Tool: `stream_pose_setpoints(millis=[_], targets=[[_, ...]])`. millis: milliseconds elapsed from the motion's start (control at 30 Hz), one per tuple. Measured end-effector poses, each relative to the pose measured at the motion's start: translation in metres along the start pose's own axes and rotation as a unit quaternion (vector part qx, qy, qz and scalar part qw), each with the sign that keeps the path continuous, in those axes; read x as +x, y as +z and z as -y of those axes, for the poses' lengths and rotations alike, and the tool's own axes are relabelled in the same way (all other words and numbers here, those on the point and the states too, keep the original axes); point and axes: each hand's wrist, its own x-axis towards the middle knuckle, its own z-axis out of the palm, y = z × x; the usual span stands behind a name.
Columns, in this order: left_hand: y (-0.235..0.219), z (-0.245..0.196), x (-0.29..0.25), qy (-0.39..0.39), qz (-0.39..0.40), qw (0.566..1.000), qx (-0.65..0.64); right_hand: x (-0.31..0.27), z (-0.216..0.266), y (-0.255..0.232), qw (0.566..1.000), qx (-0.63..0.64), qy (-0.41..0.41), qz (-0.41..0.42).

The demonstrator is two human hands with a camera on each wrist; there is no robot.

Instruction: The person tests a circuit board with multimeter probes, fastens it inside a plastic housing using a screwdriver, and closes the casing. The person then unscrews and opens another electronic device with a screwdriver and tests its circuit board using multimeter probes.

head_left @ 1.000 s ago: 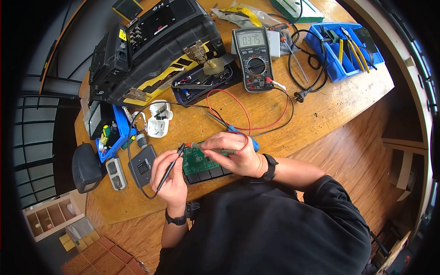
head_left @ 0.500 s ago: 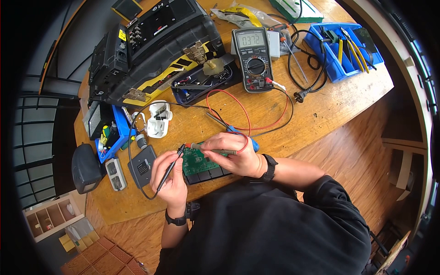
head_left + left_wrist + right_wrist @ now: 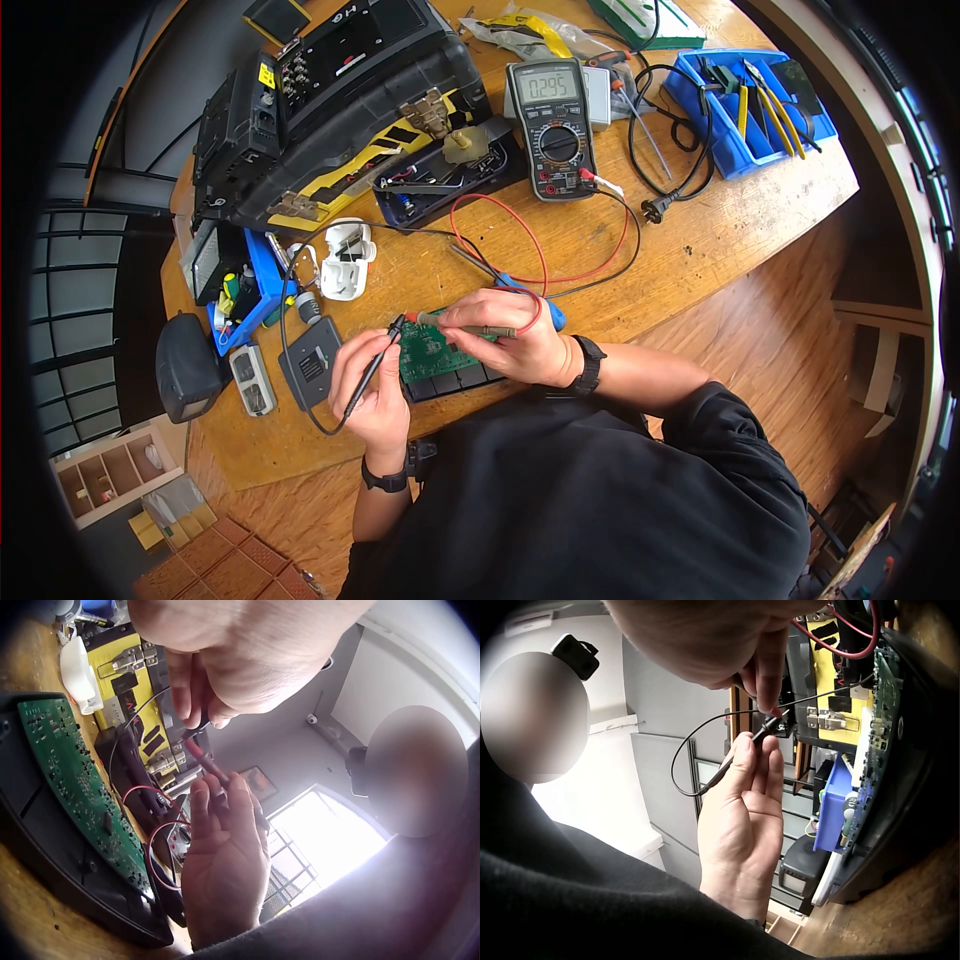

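Observation:
My left hand (image 3: 372,390) pinches a black multimeter probe (image 3: 394,328), its tip pointing up and away from me. Between thumb and fingers of my right hand (image 3: 520,340) is the other probe (image 3: 485,330), greyish with a red end and a red lead. The two probe tips meet or nearly meet just above a green circuit board (image 3: 425,360), which sits in a black housing (image 3: 455,384). In the right wrist view the black probe (image 3: 761,735) lies across the left fingers. Both leads run to a multimeter (image 3: 555,130) whose display reads about 0.295.
A large black case (image 3: 370,120) with yellow strips fills the table's back left. A blue tool bin (image 3: 745,150) with pliers stands back right, beside a coiled black power cord (image 3: 655,205). Closer lie a white case (image 3: 346,270), a grey device (image 3: 313,362) and a blue-handled tool (image 3: 556,318).
The multimeter's reading has dropped from about 0.375 through 0.372 to 0.295. Both hands and probes stay almost in place.

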Motion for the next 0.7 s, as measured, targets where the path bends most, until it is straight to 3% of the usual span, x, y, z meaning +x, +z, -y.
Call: stream_pose_setpoints(millis=[700], targets=[[-0.0002,0.0013,-0.0009,0.003,0.001,1.0,0.003,0.0001,0.0001,0.0003,1.0,-0.007,-0.003,-0.002]])
